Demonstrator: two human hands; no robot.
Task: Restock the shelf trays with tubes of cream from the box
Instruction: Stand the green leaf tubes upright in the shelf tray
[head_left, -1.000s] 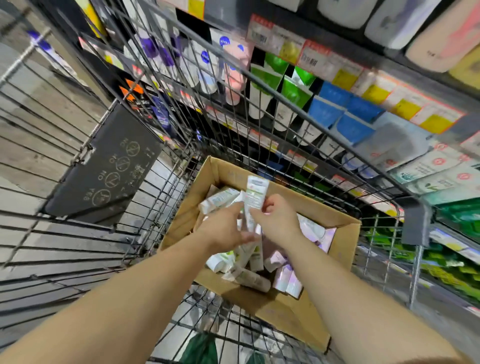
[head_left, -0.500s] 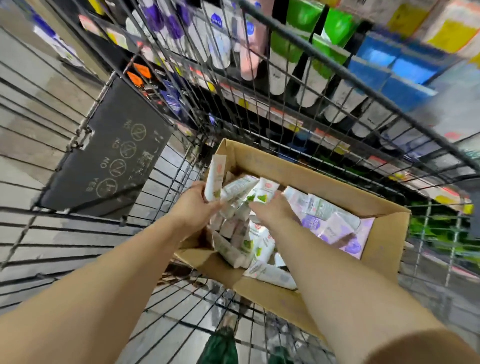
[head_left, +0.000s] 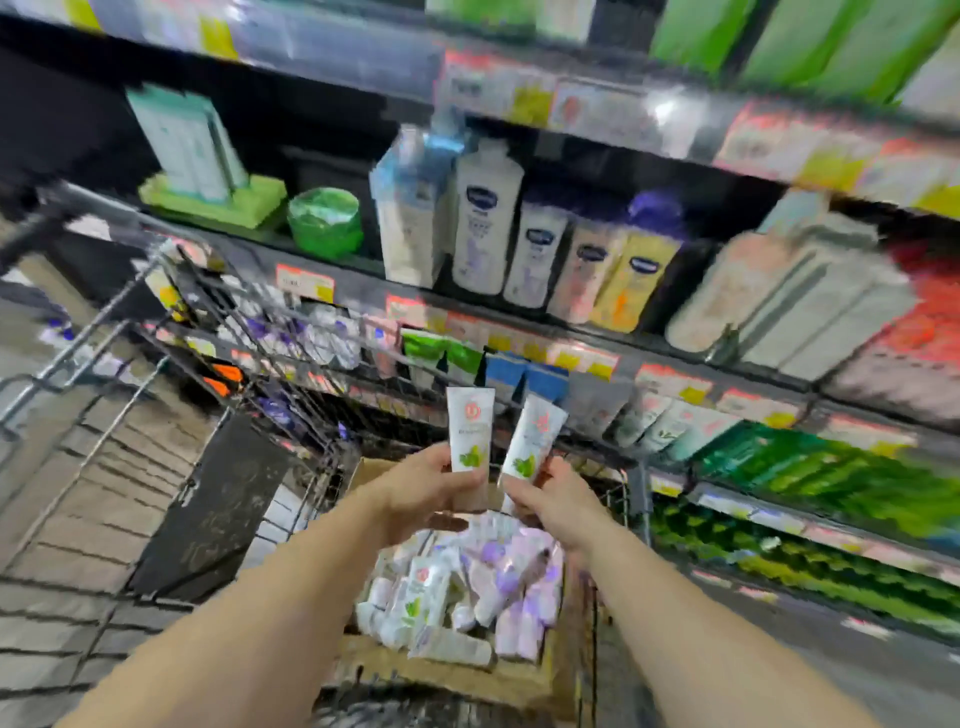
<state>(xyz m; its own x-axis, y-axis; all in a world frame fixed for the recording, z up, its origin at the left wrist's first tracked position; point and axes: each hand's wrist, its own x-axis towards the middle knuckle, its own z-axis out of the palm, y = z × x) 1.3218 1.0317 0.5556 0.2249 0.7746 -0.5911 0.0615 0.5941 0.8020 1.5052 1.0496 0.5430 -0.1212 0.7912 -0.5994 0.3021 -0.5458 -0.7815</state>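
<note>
My left hand (head_left: 421, 491) holds a white tube of cream (head_left: 469, 434) with a green leaf print, upright above the box. Just to its right, my right hand (head_left: 558, 499) grips a second matching tube (head_left: 532, 436), tilted slightly right. Both tubes are lifted in front of the lower shelf. Below my hands the cardboard box (head_left: 452, 680) sits in the wire cart, filled with several white and lilac tubes (head_left: 467, 587). The picture is blurred by motion.
The wire cart (head_left: 218, 312) surrounds the box, with a dark folded flap (head_left: 213, 509) at left. Shelves (head_left: 571, 338) ahead carry lotion bottles, a green jar (head_left: 325, 221), blue and green tubes and price labels. Tiled floor lies at left.
Both hands have risen out of the box, each with a tube. The view has tipped upward from the box toward the shelves.
</note>
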